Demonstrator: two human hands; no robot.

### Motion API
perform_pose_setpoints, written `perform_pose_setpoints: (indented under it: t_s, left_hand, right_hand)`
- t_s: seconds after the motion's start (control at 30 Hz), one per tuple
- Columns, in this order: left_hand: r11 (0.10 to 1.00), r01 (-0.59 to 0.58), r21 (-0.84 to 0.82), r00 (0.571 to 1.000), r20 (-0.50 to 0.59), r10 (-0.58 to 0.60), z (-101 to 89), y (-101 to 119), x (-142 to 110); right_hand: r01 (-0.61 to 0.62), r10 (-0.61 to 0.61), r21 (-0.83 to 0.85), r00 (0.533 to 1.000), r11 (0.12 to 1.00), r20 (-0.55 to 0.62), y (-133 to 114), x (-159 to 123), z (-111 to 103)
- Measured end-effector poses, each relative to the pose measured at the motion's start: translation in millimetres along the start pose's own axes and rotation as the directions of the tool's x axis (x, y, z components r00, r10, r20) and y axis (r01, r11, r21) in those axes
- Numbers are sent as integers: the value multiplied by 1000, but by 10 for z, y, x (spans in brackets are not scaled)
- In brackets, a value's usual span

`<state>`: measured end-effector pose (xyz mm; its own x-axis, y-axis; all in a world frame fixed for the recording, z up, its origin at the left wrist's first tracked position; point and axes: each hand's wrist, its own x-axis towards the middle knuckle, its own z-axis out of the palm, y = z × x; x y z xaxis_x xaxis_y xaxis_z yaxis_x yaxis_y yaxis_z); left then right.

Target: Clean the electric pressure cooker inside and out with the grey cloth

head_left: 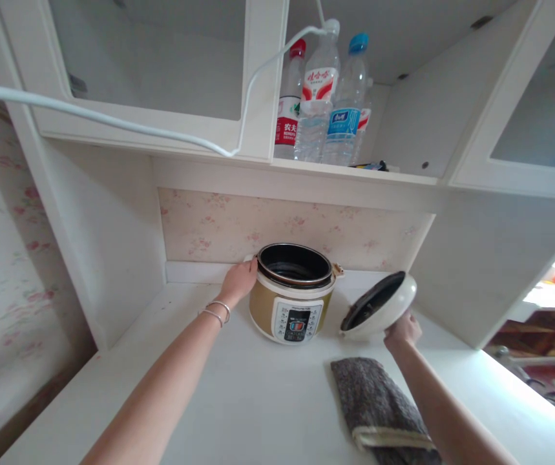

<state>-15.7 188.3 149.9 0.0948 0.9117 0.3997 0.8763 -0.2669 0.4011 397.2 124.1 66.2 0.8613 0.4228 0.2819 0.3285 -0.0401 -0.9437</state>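
– Bare forearms, left [161, 394] and right [444, 403], lie nearest the camera. State the location of the unit.
– Rice cooker [291, 294]: upright on the white counter [238, 413], near the back wall, between the two hands.

– Describe its exterior.
– Squat, round body in muted gold, with a pale band below the opening and pale trim at the base. A control panel [298, 323] on the front has a white surround, a dark centre with a red and blue display, and small keys down both sides. Key legends are too small to read.

– And the opening?
– Uncovered. The inner pot [294, 255] is black inside, with a metallic rim.

– Report the left hand [240, 283].
– Touching the cooker's upper left edge; how far the fingers close around it cannot be told. Two thin bracelets [227, 310] circle the wrist.

– The right hand [403, 330]?
– Grasping the lid [378, 310] from its outer side, fingers partly hidden. The lid is tilted, apart from the cooker on its right: glossy off-white shell, dark inner face.

– Adjacent items?
– One grey-brown cloth [378, 400], pale-edged, on the counter near the right forearm.
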Motion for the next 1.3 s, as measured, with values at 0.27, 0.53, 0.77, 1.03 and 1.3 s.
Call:
perform_pose_setpoints:
  t_s: [0.27,0.53,0.77,1.03,1.3]
  left_hand:
    - [998,30,62,999,13,-31,23,-28,7]
    - [998,53,-26,999,-1,-53,22,7,-52]
    - [992,21,-124,1000,-17,-23,51,-19,-99]
    - [970,66,-236,998,-3,-68,82,-50,-94]
    - [964,-11,-266,997,-73,-9,125,-25,-117]
  right_hand:
    - [347,-340,-251,938,904,72,-1102,146,8]
    - [801,-668,-250,594,544,448,-2204,-285,386]
    - [934,-610,-263,356,241,708,-2637,-753,930]
    - [929,-466,-318,369,188,804,-2682,-923,1402]
    - [951,-421,-288,309,115,853,-2566,-890,1526]
